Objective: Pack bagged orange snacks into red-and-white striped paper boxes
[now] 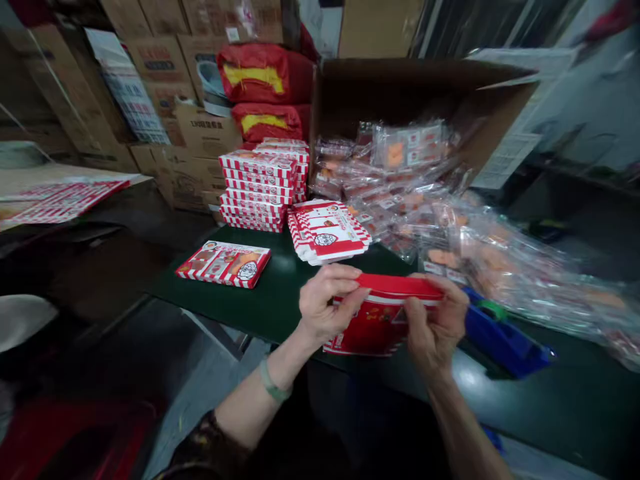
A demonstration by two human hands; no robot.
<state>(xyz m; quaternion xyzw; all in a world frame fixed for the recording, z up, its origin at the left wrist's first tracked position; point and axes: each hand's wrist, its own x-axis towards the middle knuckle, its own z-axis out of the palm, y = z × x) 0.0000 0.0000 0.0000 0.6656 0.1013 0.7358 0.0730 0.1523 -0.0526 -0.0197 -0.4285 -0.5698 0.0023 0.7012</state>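
Note:
A red and white striped carton [381,319] is held up over the near edge of the green table [280,293]. My left hand [327,303] grips its left end, thumb pressed on the top flap. My right hand [434,323] pinches its right end. A loose fan of flat, unfolded cartons [327,230] lies just beyond my hands. Further left, one closed carton [224,263] lies flat on the table. A neat stack of closed cartons [260,190] stands at the back.
A heap of clear packets with orange contents [450,227] spills from a big open cardboard box [415,93] across the right side. A blue tape dispenser [503,337] sits right of my right hand. Cardboard boxes and red sacks [265,73] are piled behind.

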